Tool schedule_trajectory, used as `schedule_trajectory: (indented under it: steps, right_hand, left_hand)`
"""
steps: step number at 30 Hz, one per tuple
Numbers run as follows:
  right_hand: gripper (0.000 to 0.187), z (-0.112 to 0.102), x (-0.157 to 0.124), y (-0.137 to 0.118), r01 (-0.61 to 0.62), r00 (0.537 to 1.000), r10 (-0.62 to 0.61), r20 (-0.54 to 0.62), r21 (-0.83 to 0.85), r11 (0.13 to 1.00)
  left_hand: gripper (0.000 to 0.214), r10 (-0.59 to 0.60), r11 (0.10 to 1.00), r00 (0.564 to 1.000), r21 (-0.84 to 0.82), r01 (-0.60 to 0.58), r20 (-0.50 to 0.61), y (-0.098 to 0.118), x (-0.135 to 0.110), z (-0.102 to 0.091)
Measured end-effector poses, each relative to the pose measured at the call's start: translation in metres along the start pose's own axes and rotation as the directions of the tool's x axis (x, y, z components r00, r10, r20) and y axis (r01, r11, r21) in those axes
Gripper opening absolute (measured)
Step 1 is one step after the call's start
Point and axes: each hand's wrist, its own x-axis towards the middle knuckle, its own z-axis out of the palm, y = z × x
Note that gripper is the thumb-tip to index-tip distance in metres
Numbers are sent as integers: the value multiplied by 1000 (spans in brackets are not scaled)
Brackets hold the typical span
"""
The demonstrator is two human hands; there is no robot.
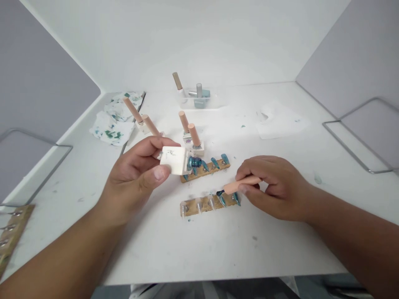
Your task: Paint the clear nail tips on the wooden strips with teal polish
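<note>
Head view: your left hand [132,176] grips the bottle [173,160] at nine o'clock, your right hand [276,187] the brush [233,187] at four, apparently coating the six-o'clock nail strip [205,205]; the next stroke needs steadiness.

Smudged white table [215,253]

Two wooden strips [205,206] are laid mid-table, with four peach-capped bottles [195,138] stood beyond. A clear tray [214,104] is set at the far side. Stained tissues [112,129] are spread at far left, white paper [280,128] at far right; another strip [21,228] is seen near left.

Head view; faces forward, down over table [218,253]
</note>
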Motion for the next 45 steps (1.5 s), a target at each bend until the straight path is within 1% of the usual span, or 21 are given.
schedule_trajectory:
  steps: [2,5,7,10,14,18,21,24,26,29,32,35,37,39,41,45]
  right_hand:
    - [6,-1,0,0,-5,1000,5,-24,5,1000]
    - [6,-2,0,-1,40,999,-39,-36,30,999]
    - [6,-2,1,-3,62,997,-62,-34,-10,998]
    - [8,-2,1,-3,47,998,-51,-46,-77,996]
    - [8,-2,1,-3,76,996,-77,-49,-22,997]
    - [10,0,0,-2,119,993,-120,-20,-22,993]
    - [12,-1,0,-3,151,987,-151,-54,3,989]
    - [11,-2,0,-5,158,984,-160,-81,-23,987]
    - [11,-2,0,-6,168,984,-170,-51,-38,985]
    - [11,-3,0,-7,170,986,-170,0,-5,985]
    - [13,-3,0,-8,176,983,-175,-58,13,984]
    - [14,-2,0,-7,157,983,-160,-95,-33,987]
    - [13,-1,-1,-7,160,985,-161,-60,-33,987]
    - [12,-1,-2,-7,183,983,-183,-11,9,983]
    - [12,-2,-2,-8,199,980,-199,3,42,979]
    - [16,-3,-1,-9,202,975,-201,-90,10,979]
  left_hand:
    - [34,-5,1000,1000,6,5,-3,0,0,0]
    - [34,2,1000,1000,1,-2,3,-1,1,-1]
    - [34,7,1000,1000,-8,-7,14,-1,1,-1]
    - [33,10,1000,1000,-12,-10,13,0,1,-1]
    - [33,6,1000,1000,-13,-5,21,0,0,-1]
    - [34,5,1000,1000,-13,-5,29,-1,0,-2]
    - [33,0,1000,1000,-5,0,21,-2,0,-2]
    - [33,-4,1000,1000,10,4,14,-1,0,-2]
    - [33,-9,1000,1000,19,9,10,0,-1,-2]
    - [34,-15,1000,1000,26,15,4,0,-1,-3]
    - [32,-3,1000,1000,21,3,13,0,-1,-3]
    - [31,15,1000,999,6,-15,31,-1,1,-2]
    - [31,15,1000,1000,4,-16,24,-1,1,-2]
    - [32,2,1000,1000,4,-2,10,-1,1,-1]
    - [33,-7,1000,1000,2,7,5,-1,1,-1]
    - [34,-1,1000,1000,9,1,3,-1,1,-3]
